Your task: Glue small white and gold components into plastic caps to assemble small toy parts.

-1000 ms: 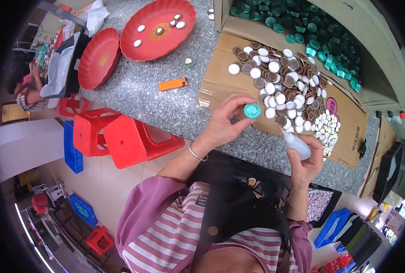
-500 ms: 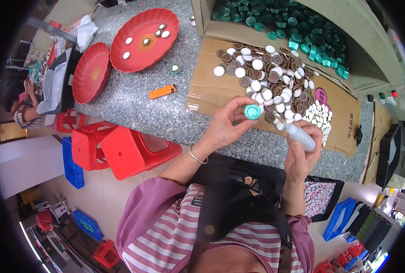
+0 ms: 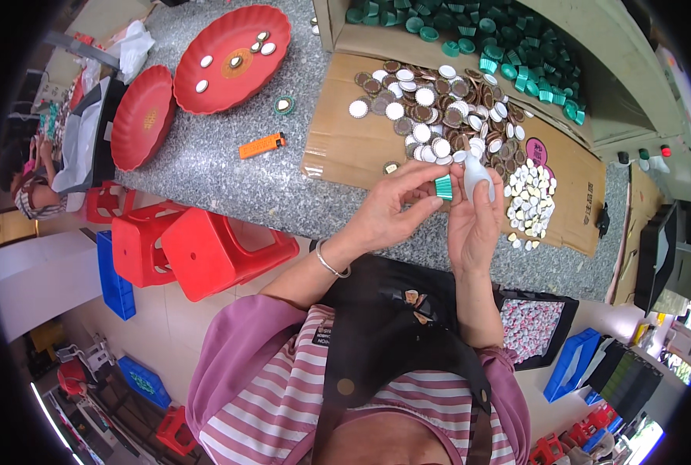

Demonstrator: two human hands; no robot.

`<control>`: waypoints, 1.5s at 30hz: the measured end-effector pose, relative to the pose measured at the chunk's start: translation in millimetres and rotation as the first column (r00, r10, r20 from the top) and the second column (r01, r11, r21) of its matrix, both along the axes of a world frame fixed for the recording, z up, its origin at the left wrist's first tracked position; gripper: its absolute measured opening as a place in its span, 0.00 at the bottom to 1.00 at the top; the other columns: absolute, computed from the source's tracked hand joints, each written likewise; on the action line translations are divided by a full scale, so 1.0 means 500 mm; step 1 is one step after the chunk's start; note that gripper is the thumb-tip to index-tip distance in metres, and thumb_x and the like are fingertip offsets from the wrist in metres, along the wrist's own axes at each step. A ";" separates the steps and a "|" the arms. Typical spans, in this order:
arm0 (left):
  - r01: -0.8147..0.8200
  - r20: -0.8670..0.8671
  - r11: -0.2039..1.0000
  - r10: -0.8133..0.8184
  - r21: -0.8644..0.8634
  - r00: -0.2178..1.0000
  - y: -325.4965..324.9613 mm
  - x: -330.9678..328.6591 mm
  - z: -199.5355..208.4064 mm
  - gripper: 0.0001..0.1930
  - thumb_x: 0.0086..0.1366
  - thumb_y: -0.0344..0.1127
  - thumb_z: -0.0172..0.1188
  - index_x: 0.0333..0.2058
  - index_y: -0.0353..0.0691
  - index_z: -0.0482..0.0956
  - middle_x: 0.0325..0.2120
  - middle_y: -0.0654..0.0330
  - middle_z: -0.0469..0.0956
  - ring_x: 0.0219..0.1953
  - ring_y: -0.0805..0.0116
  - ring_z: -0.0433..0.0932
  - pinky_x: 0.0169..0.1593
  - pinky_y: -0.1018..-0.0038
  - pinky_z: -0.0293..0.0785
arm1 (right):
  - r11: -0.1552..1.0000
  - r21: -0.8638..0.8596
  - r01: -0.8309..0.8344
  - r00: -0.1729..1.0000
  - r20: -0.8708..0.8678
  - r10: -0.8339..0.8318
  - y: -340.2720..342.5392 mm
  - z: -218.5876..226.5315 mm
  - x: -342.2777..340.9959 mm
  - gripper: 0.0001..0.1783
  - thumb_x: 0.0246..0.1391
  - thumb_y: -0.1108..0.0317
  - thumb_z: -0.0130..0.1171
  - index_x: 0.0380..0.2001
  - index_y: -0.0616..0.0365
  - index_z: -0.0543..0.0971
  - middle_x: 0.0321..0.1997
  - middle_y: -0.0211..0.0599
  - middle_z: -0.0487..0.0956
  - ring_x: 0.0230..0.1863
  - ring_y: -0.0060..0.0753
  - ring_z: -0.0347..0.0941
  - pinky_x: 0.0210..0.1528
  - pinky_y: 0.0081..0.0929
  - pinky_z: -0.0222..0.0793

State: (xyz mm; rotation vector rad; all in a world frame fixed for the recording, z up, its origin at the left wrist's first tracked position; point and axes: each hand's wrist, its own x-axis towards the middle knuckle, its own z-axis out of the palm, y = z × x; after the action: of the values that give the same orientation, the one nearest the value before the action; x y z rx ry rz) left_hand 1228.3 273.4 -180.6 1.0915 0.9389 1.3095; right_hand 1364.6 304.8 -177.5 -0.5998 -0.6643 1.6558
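My left hand (image 3: 392, 209) pinches a small green fluted cup (image 3: 444, 187), turned side-on, between thumb and fingers. Close beside it, my right hand (image 3: 471, 232) is wrapped round a translucent white squeeze bottle (image 3: 479, 177), its narrow nozzle pointing away from me. Right fingertips meet or nearly meet the cup's right side; I cannot tell which. Just beyond both hands, brown and white scalloped discs (image 3: 424, 97) lie heaped on a flattened cardboard sheet (image 3: 331, 147). Small white and gold pieces (image 3: 532, 203) form a pile to the right. One disc with a small piece (image 3: 391, 168) lies beside my left fingers.
Many green cups (image 3: 516, 70) fill a box at the back right. Left on the grey counter are two red scalloped trays (image 3: 241, 87), (image 3: 140, 124), an orange lighter (image 3: 262, 146) and a green cup with a disc (image 3: 283, 105). Red stools (image 3: 217, 252) stand below the counter.
The green cup has turned from facing up to side-on in my left hand. My right hand has brought the bottle left, close to the cup. The whole view has shifted slightly.
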 end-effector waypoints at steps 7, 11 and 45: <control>0.011 0.253 0.999 -0.001 -0.040 0.968 0.001 0.003 -0.008 0.19 0.58 0.18 0.53 0.49 0.33 0.69 0.45 0.62 0.64 0.42 0.75 0.71 0.46 0.79 0.71 | 1.000 0.012 0.016 0.999 -0.029 -0.016 -0.003 0.011 0.003 0.13 0.59 0.68 0.50 0.45 0.58 0.64 0.46 0.41 0.72 0.45 0.33 0.72 0.51 0.30 0.67; -0.004 0.285 0.999 -0.009 0.043 0.959 0.006 -0.011 -0.018 0.19 0.58 0.18 0.53 0.49 0.34 0.69 0.47 0.62 0.64 0.46 0.75 0.70 0.49 0.79 0.70 | 0.996 0.077 0.052 0.998 0.033 -0.055 -0.001 0.011 0.030 0.13 0.57 0.68 0.51 0.44 0.58 0.65 0.46 0.40 0.72 0.41 0.30 0.72 0.47 0.28 0.67; 0.260 0.874 0.965 -0.157 0.036 0.460 0.000 -0.027 -0.080 0.20 0.65 0.33 0.49 0.55 0.38 0.61 0.49 0.55 0.69 0.49 0.67 0.71 0.54 0.71 0.69 | 0.657 0.733 -0.178 0.557 0.625 -0.546 -0.031 0.091 0.059 0.19 0.44 0.65 0.66 0.37 0.65 0.73 0.35 0.48 0.77 0.37 0.39 0.74 0.38 0.28 0.71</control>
State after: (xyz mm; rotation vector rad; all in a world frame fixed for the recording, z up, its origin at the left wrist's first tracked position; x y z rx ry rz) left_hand 1215.0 273.2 -220.6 0.2911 0.0599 1.3414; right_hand 1394.3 289.4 -132.0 -0.7821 -1.7883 0.6251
